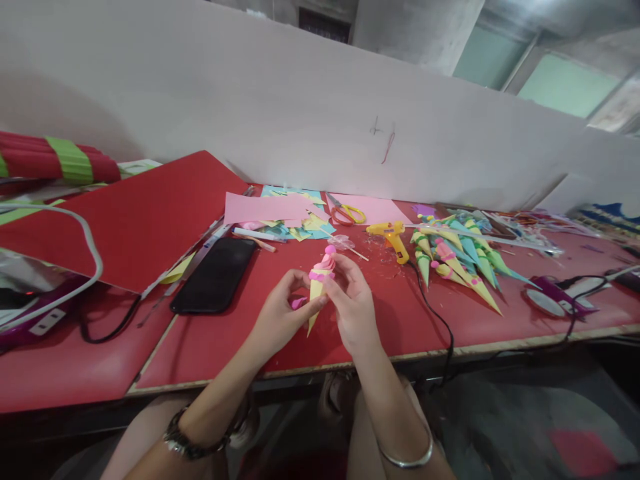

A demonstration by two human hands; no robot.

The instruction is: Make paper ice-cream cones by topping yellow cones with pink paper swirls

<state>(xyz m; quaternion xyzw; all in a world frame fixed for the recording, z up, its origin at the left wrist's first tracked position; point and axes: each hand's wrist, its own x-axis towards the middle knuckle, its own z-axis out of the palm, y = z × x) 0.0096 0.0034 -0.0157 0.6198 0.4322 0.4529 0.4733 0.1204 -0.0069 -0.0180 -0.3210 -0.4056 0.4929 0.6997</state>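
Between my two hands, just above the red tabletop, is a paper ice cream cone point(316, 288) with a pale yellow body, a pink scalloped trim, a pink swirl and a round pink ball on top. Its tip points down. My left hand point(283, 308) pinches the cone's side with thumb and fingers. The fingers of my right hand point(354, 303) close on the pink swirl and trim from the other side. A small bright pink piece point(299, 303) shows by my left fingers; whether it is held or lying behind them I cannot tell.
A yellow glue gun point(393, 237) lies right of centre, its cord running over the front edge. Beside it is a pile of paper cones point(463, 250). Yellow-handled scissors point(350, 212) and paper scraps point(300, 227) lie behind my hands. A black phone point(216, 275) is at left.
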